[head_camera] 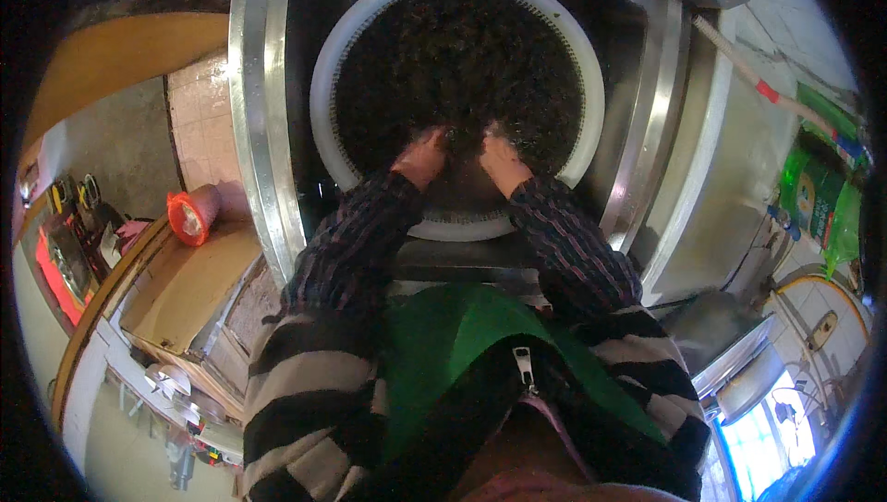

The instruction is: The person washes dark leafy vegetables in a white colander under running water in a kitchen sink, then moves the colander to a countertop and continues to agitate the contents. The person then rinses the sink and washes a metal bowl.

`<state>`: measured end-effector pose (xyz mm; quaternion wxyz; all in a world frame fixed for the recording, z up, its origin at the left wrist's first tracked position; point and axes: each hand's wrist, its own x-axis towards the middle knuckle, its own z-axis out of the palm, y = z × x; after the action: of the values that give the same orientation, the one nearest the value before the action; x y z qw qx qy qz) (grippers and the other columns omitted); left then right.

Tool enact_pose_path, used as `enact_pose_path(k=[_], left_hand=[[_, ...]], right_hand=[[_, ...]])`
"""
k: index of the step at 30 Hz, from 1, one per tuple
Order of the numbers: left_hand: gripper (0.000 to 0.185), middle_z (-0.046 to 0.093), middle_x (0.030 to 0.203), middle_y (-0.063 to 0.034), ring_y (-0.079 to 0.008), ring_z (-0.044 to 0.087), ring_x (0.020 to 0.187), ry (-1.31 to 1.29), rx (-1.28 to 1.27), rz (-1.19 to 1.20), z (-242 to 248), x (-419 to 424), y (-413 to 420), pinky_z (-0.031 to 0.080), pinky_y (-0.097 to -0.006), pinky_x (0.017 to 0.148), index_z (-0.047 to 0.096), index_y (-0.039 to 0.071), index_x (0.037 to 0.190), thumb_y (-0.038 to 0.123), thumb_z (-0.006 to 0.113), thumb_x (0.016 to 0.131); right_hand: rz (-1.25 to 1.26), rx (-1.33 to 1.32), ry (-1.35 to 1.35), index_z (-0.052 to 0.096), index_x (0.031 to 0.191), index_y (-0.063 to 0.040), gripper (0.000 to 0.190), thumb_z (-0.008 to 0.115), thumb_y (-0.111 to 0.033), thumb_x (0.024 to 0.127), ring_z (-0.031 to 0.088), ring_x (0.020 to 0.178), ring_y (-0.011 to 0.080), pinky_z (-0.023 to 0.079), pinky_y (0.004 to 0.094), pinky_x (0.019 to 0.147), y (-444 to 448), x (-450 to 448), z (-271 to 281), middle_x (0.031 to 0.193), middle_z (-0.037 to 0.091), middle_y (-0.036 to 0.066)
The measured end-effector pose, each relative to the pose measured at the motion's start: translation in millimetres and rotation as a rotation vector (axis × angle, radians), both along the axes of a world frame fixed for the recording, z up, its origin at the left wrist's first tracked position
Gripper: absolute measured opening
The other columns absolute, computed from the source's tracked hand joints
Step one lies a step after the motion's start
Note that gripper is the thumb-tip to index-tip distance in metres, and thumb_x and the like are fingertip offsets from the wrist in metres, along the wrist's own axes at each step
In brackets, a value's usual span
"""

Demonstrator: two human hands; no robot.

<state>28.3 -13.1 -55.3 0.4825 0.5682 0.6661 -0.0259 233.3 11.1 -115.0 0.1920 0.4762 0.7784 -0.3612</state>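
Note:
A round white plastic basket (596, 100) with a slotted wall sits inside a stainless steel sink (274, 107). Dark, wet-looking loose material (457, 52) fills most of it; its kind is too dim to make out. My left hand (423, 155) reaches into the near part of this material, left of the middle. To its right, a short gap away, my right hand (504, 159) is sunk in the same way. Murky water (468, 187) shows between the wrists. The fingers of both hands are hidden under the surface, so whether they grip anything does not show.
A tan board or box top (194, 284) lies to the left, with an orange-rimmed container (188, 218) at its far end. Scissors (89, 192) stand beyond it. At right, a ribbed hose (734, 55) runs along the wall near a green plastic bag (818, 190).

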Motion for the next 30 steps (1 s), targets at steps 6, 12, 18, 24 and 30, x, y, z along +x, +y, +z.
enact_pose_path(k=[6,12,18,24,30], left_hand=[[0.033,0.061,0.106,-0.0155,-0.0348,0.06,0.101,0.199,-0.005,-0.265,43.1,4.6,22.1,0.049,-0.0471,0.082,0.059,0.01,0.112,0.021,0.062,0.08],[0.022,0.067,0.092,-0.0171,-0.0333,0.064,0.094,-0.047,0.208,-0.358,170.8,-22.6,35.9,0.051,-0.0434,0.076,0.069,0.005,0.093,0.017,0.064,0.075],[0.012,0.062,0.079,-0.0152,-0.0358,0.061,0.079,-0.178,0.691,0.056,277.6,-18.0,17.6,0.05,-0.0447,0.07,0.066,0.003,0.085,0.012,0.065,0.078],[0.02,0.063,0.1,-0.0144,-0.0344,0.059,0.099,0.077,0.514,0.116,196.0,2.2,7.8,0.047,-0.0504,0.08,0.066,0.004,0.091,0.022,0.059,0.087],[0.029,0.066,0.082,-0.0182,-0.0375,0.064,0.081,0.184,0.469,0.217,156.1,-17.2,25.1,0.046,-0.0567,0.081,0.068,0.006,0.079,0.031,0.057,0.089]], right_hand=[[0.271,-0.074,-0.152,0.067,0.105,-0.001,0.026,0.051,-0.008,0.085,0.064,0.096,0.0362,0.051,0.0456,0.081,35.8,-11.6,69.1,0.102,0.066,0.02],[0.231,-0.054,-0.171,0.069,0.094,0.0,0.018,0.059,-0.01,0.083,0.066,0.088,0.0387,0.052,0.045,0.077,67.1,-49.8,256.3,0.089,0.067,0.021],[-0.017,0.47,0.542,0.066,0.087,0.0,0.016,0.059,-0.014,0.088,0.064,0.083,0.0343,0.051,0.0413,0.073,46.5,-30.5,372.3,0.087,0.066,0.017],[-0.044,0.651,0.234,0.061,0.109,-0.002,0.027,0.06,-0.011,0.084,0.057,0.106,0.0305,0.047,0.0433,0.088,35.1,-50.8,271.8,0.112,0.061,0.014],[-0.364,-0.094,0.879,0.06,0.122,-0.008,0.033,0.057,-0.019,0.091,0.062,0.096,0.0242,0.051,0.0388,0.085,64.9,-10.7,174.3,0.109,0.063,0.006]])
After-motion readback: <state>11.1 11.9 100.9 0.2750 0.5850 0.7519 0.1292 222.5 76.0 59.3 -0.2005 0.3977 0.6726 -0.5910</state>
